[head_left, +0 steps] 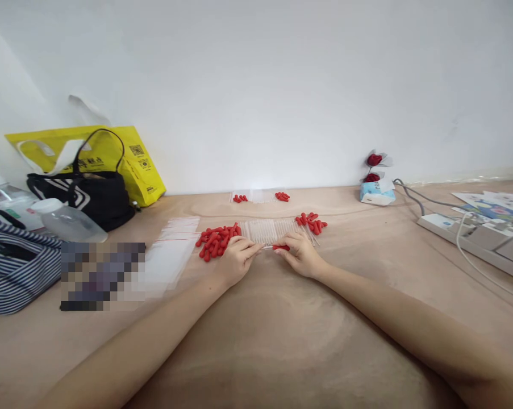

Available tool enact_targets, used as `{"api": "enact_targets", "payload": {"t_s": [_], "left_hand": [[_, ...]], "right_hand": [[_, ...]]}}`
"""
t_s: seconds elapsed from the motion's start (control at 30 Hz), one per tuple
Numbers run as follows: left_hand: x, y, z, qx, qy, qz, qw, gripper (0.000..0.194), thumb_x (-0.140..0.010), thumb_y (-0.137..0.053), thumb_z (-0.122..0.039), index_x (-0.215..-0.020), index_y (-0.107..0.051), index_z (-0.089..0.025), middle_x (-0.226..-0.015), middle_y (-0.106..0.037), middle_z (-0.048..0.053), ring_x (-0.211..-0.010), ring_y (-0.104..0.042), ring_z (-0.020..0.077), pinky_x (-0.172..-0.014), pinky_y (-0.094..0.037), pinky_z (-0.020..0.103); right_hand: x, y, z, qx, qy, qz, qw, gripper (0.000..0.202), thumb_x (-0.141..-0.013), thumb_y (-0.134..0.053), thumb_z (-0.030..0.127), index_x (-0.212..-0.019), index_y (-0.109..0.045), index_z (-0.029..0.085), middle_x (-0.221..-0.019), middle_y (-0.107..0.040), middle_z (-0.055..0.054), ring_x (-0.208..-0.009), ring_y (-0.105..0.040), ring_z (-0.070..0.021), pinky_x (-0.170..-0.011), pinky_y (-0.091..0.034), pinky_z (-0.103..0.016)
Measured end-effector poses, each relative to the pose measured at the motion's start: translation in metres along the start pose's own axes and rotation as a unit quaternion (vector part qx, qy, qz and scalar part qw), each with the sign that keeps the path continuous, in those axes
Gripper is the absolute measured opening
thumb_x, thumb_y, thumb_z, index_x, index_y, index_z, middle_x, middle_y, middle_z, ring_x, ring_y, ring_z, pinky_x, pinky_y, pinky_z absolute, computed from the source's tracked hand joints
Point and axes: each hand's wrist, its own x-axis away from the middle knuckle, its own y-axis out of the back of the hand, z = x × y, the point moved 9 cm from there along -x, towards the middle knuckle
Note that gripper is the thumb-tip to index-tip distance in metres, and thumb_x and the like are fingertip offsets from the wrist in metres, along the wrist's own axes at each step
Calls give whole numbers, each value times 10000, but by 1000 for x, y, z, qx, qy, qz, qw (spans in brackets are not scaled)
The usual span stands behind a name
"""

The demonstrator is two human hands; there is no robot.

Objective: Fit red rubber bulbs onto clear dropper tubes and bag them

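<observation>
My left hand (236, 258) pinches a thin clear dropper tube (267, 247) near the middle of the table. On the tube's right end, my right hand (302, 257) grips a red rubber bulb (282, 247). Whether the bulb is pushed fully over the tube is too small to tell. Just beyond my fingers lies a row of similar clear tubes (267, 228), side by side. A heap of loose red bulbs (213, 243) sits by my left hand. Past my right hand, more red bulbs (311, 220) lie at the row's right end, some seemingly fitted on tubes.
Clear zip bags (166, 261) lie stacked on the left, beside a pixelated patch (107, 278). A striped bag (21, 267), bottle (69, 221), black bag (86, 196) and yellow bag (147, 170) stand further left. A tissue pack (378, 194) and power strip (478, 241) are right.
</observation>
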Motion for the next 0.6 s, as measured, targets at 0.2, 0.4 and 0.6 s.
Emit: {"api": "enact_targets", "payload": {"t_s": [0.2,0.4,0.6], "left_hand": [[3,-1,-18,-74,-82,2,994,275,-867,-350,-126,-979,-596,-174,-720,-599,33,-689,-544,132,-775,-463,332],[5,-1,-27,-96,-119,-5,988,322,-834,-315,-42,-974,-587,-143,-701,-568,40,-709,-544,138,-822,-477,347],[4,-6,-23,-72,-82,23,994,353,-836,-287,-66,-1005,-579,-172,-709,-572,29,-700,-556,132,-858,-471,385]], "right_hand": [[7,4,8,54,38,-20,998,163,-824,-485,294,-837,-614,195,-751,-611,-33,-736,-546,-142,-752,-329,-326],[8,3,14,23,73,-20,997,162,-825,-482,284,-839,-609,185,-743,-611,-42,-715,-538,-139,-725,-363,-315],[6,3,16,7,69,-24,997,165,-828,-471,282,-817,-607,190,-733,-614,-44,-706,-540,-143,-718,-389,-319]]}}
